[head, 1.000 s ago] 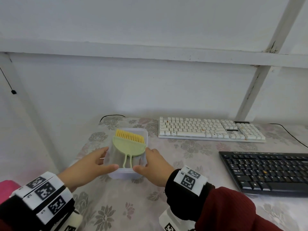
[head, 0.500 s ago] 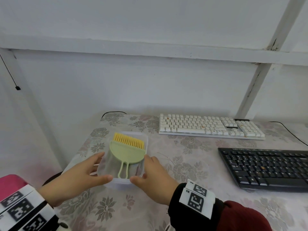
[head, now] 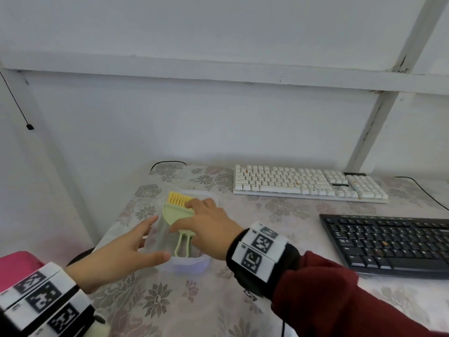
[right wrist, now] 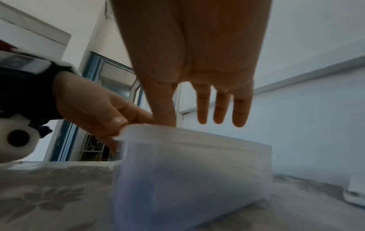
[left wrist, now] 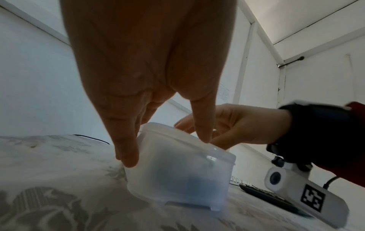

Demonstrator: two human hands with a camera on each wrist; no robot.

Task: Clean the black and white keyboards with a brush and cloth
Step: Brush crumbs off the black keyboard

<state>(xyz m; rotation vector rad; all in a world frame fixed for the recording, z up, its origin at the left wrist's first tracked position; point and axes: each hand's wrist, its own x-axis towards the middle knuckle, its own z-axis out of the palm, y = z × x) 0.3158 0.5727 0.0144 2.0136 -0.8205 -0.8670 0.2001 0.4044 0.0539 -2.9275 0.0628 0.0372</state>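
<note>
A green brush [head: 175, 212] with yellow bristles lies across the top of a translucent plastic container [head: 192, 261] at the table's left. My right hand [head: 192, 215] lies over the brush with straight fingers, thumb by its neck; in the right wrist view the right hand [right wrist: 193, 123] hangs above the container [right wrist: 193, 171]. My left hand [head: 155, 239] rests on the container's left side, fingers straight, thumb on the rim of the container [left wrist: 177, 171]. The white keyboard [head: 303, 183] sits at the back, the black keyboard [head: 388, 242] at the right. Something dark shows dimly through the container wall.
The table [head: 267, 215] wears a floral cover and meets a white wall at the back. Its left edge runs close beside the container. Black cables [head: 167, 162] trail behind it and from the keyboards. A pink object [head: 17, 263] sits low at the left.
My right hand has left the container's right side and come over the brush. The left hand stays against the left side.
</note>
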